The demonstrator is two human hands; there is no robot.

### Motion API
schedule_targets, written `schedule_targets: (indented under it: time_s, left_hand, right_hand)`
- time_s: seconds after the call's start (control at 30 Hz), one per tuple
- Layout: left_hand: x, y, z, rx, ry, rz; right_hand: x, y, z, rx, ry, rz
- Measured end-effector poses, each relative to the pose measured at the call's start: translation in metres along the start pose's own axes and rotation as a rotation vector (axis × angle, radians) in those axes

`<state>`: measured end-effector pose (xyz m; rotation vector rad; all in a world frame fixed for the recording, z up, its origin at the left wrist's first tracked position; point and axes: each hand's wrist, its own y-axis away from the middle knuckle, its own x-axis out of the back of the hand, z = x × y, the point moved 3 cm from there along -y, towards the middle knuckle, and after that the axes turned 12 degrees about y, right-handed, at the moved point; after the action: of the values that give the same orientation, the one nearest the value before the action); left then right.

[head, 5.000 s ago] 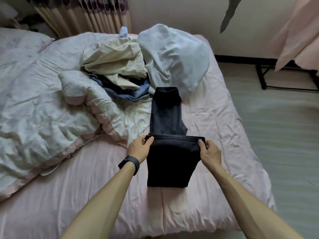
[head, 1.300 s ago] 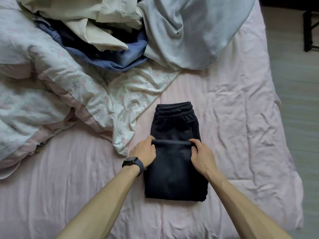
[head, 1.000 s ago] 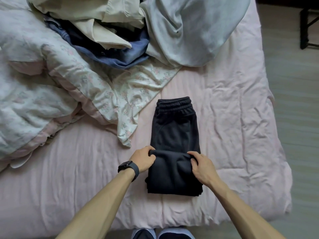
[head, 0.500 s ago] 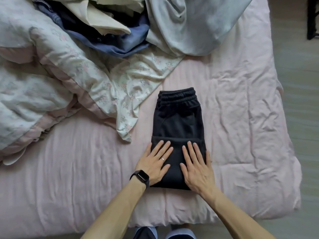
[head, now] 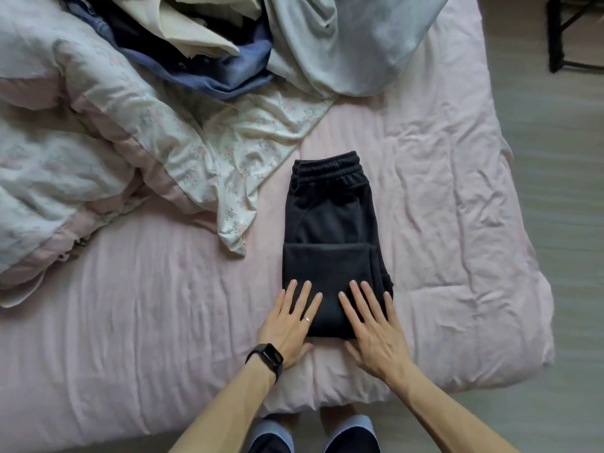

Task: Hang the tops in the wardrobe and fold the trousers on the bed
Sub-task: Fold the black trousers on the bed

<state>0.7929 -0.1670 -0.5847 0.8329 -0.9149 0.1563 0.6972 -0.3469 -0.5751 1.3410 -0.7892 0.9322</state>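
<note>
Resting flat with straight, spread fingers, the left hand and right hand press the folded black trousers on the bed.

A rumpled floral duvet lies heaped at the left. A black metal stand sits on the grey floor at the far right. Slippers show nearest.
</note>
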Motion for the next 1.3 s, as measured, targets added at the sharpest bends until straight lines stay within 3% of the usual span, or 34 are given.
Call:
schedule_targets:
  time_s: [0.17, 0.33, 0.47, 0.7, 0.8, 0.9, 1.07, 1.3]
  left_hand:
    - [-0.004, -0.015, 0.006, 0.087, -0.065, 0.035]
    - [-0.005, -0.021, 0.01, 0.075, -0.142, -0.006]
    - [0.017, 0.001, 0.017, 0.102, -0.114, -0.128]
    - [0.043, 0.089, 0.058, 0.078, 0.218, -0.382]
    - [0.056, 0.095, 0.064, 0.122, 0.413, -0.439]
    - [0.079, 0.069, 0.045, 0.188, 0.574, -0.32]
    - [0.108, 0.013, -0.009, 0.36, 0.91, 0.061]
    - [0.09, -0.026, -0.025, 0.382, 0.793, 0.408]
  right_hand:
    - [0.002, -0.008, -0.003, -0.083, 0.13, 0.044]
    - [0.008, -0.014, -0.008, -0.113, 0.116, -0.019]
    - [0.021, -0.004, -0.006, -0.07, 0.024, -0.185]
    - [0.06, 0.075, -0.012, 0.133, -0.282, -0.543]
    - [0.072, 0.079, 0.0, 0.104, -0.446, -0.619]
    - [0.086, 0.054, 0.027, -0.056, -0.608, -0.477]
    - [0.091, -0.001, 0.057, -0.408, -0.835, 0.017]
    - [0.059, -0.058, 0.056, -0.6, -0.864, 0.203]
